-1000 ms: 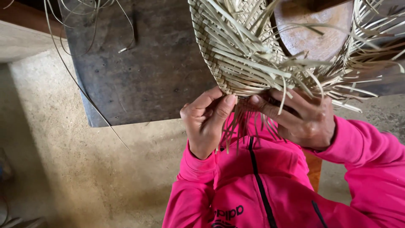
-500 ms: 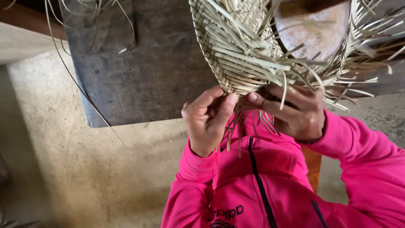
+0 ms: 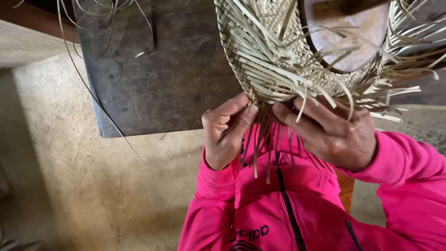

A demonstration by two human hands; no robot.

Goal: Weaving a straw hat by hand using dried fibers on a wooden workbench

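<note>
Over grey stone counter [image 3: 162, 79], your left hand [image 3: 227, 132] and right hand [image 3: 337, 135] each pinch loose strands at pale plaited-straw weave [image 3: 260, 56]; body woven, edge unfinished.

Free room and obstacles. I see open passage to the left over the bare dark counter [image 3: 158, 88] and the sandy floor [image 3: 93, 195] below it. Ahead, the woven straw piece [image 3: 274, 60] on its wooden form [image 3: 353, 37] blocks the way; its loose strands [image 3: 265, 148] hang between left hand [image 3: 225, 132] and right hand [image 3: 332, 135], crowding that gap. A stray fibre [image 3: 93, 93] crosses the counter's left edge.
</note>
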